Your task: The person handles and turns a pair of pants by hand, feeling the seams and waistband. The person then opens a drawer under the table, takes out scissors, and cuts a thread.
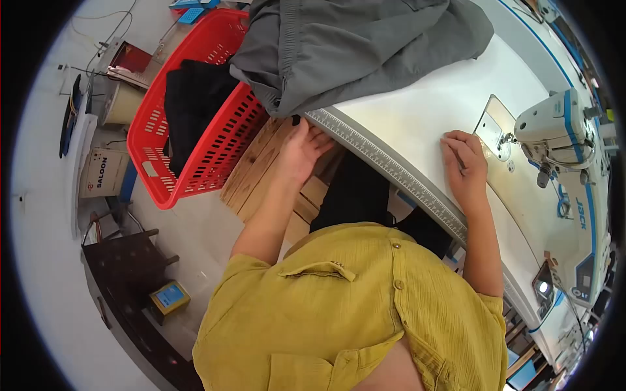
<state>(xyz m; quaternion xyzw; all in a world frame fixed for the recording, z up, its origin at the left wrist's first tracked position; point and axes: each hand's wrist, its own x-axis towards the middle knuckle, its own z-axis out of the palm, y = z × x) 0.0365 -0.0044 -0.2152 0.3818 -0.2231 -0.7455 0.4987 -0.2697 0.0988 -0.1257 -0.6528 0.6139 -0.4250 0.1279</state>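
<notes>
My left hand (302, 154) is beside the front edge of the white sewing table, just below the hanging end of a grey garment (372, 52) with a gathered elastic band. Its thumb and fingers are apart, and the thumb tip is near a small black piece (295, 120) at the table's corner. My right hand (467, 164) rests on the tabletop (417, 124), left of the sewing machine's needle plate (494, 130). Its fingers are loosely bent, with a gap at the thumb, and I see nothing in them. The sewing machine head (554, 127) stands to the right.
A red plastic basket (163, 189) holding black cloth (192, 98) stands left of the table, near a wooden slatted surface (251, 176). A measuring tape strip (385, 166) runs along the table's front edge. A phone (542, 287) lies at the right. Further left is a carton (104, 173).
</notes>
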